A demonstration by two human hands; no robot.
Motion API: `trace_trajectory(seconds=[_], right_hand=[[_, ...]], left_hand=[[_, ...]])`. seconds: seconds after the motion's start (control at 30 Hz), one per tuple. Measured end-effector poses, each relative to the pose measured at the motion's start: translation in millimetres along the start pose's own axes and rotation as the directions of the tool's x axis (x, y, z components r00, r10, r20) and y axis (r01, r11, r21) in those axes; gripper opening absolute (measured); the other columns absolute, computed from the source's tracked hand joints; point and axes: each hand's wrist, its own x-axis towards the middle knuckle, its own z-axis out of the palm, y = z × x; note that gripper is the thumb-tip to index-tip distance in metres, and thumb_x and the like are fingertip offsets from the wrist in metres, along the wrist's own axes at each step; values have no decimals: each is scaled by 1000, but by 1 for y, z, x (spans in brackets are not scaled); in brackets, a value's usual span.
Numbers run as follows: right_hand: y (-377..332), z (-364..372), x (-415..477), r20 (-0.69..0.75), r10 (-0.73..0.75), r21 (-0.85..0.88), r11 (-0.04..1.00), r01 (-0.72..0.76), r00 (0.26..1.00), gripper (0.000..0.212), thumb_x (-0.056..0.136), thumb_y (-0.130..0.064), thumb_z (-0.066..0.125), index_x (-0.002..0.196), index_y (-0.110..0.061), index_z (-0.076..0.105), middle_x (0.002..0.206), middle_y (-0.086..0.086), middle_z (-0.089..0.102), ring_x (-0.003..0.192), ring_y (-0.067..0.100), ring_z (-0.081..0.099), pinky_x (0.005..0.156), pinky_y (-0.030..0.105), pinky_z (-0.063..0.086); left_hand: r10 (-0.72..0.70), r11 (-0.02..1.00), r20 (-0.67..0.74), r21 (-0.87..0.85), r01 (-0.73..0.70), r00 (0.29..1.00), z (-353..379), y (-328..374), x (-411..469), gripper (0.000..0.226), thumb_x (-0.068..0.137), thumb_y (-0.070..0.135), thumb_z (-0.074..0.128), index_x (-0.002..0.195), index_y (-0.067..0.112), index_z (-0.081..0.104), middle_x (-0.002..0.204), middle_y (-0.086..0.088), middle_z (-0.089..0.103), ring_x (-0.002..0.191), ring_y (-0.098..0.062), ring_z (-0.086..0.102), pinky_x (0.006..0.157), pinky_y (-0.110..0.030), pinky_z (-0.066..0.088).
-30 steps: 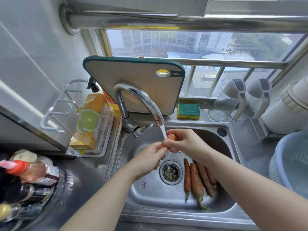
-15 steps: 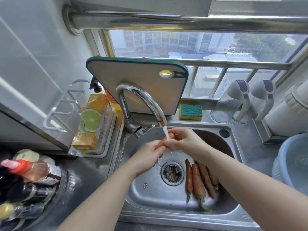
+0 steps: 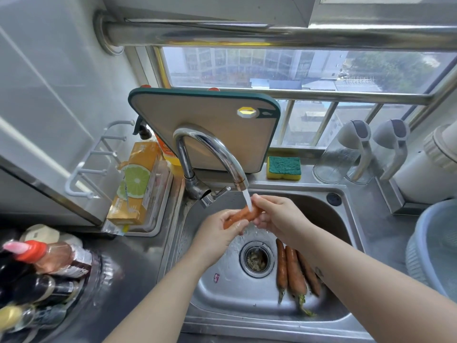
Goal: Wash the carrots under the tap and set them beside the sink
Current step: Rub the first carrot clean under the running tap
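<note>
Reference: clock directions are taken from the round steel drain strainer [image 3: 257, 259] in the floor of the stainless-steel sink basin [image 3: 230, 295].
Held item: one short orange carrot [image 3: 243, 214] at 12 o'clock, above the drain, lying slantwise with its right end higher.
Water: a white stream [image 3: 248, 200] falls from the curved chrome tap [image 3: 212, 149] onto the carrot's upper end.
Left hand [image 3: 217, 233]: fingers curled round the carrot's lower left end, grasping it.
Right hand [image 3: 279, 219]: thumb and fingers grasp the carrot's upper right end, just beside the stream.
Loose items: at least three long orange carrots with green stubs [image 3: 293, 271] lie side by side on the sink floor at 3 to 4 o'clock; the right forearm covers part of them.
Behind the tap: a beige cutting board with a green rim [image 3: 205, 127] stands at 12 o'clock.
Ledge: a green-and-yellow sponge [image 3: 284, 167] lies at 1 o'clock.
Counter: a pale blue plastic basin [image 3: 435, 248] sits at 3 o'clock.
</note>
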Motion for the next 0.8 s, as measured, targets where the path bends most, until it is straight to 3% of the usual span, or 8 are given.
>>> trace_trajectory(seconds=[0.1,0.23,0.3,0.43,0.53,0.6,0.73,0.8], right_hand=[[-1,1,-5,74,13,126,992,-22,997,22,99,-19,47,95,-7,65,71,9,65,53,11,59,56,20,53],[1,1,-11,223,-53,-229,968,105,973,22,94,-12,56,113,-18,64,90,4,67,77,12,61,79,26,53],[0,1,-12,153,-83,-340,931,131,985,21,92,-19,60,112,-20,64,92,0,69,83,9,61,81,25,48],[-1,-11,-12,6,-90,-316,945,88,996,22,88,-29,64,107,-18,67,102,-4,71,96,8,64,82,22,45],[-3,-28,-13,-105,-65,-249,968,37,992,22,88,-29,63,106,-18,66,101,1,71,101,18,63,93,35,42],[-8,-38,-16,-151,-63,-218,976,29,987,16,88,-28,62,103,-22,65,99,-1,71,100,17,62,90,35,41],[-17,-52,-20,-179,-125,-247,966,78,976,10,88,-22,63,96,-27,66,95,-1,69,95,17,62,85,33,40],[-21,-53,-24,-179,-178,-310,944,117,968,7,87,-23,65,93,-25,66,92,-1,69,92,15,63,82,28,42]], left_hand=[[-108,989,-82,-112,99,991,-8,-4,-1,28,84,39,62,94,13,68,68,5,68,50,1,55,55,-17,39],[-295,925,20,-246,290,955,-21,-6,-5,52,94,48,40,94,3,67,54,5,59,37,-5,31,40,-15,24],[-351,884,117,-287,370,929,-22,-3,-4,52,97,48,35,94,7,68,58,3,58,38,-5,29,39,-15,22],[-359,830,200,-378,410,912,-14,1,1,36,99,37,40,104,11,64,78,0,63,45,-3,35,46,-15,30],[-312,814,196,-450,368,930,-7,4,5,22,98,12,46,113,13,62,90,-2,65,61,-4,51,57,-14,48],[-310,784,179,-507,358,934,-3,6,8,20,95,2,48,105,12,63,91,-5,68,73,-8,64,68,-18,55],[-319,744,157,-570,350,935,6,12,14,15,92,-1,52,99,9,60,90,-12,70,71,-9,71,65,-18,58],[-343,776,120,-523,354,931,9,9,16,13,92,2,54,102,6,61,91,-11,70,72,-10,71,67,-20,58]])
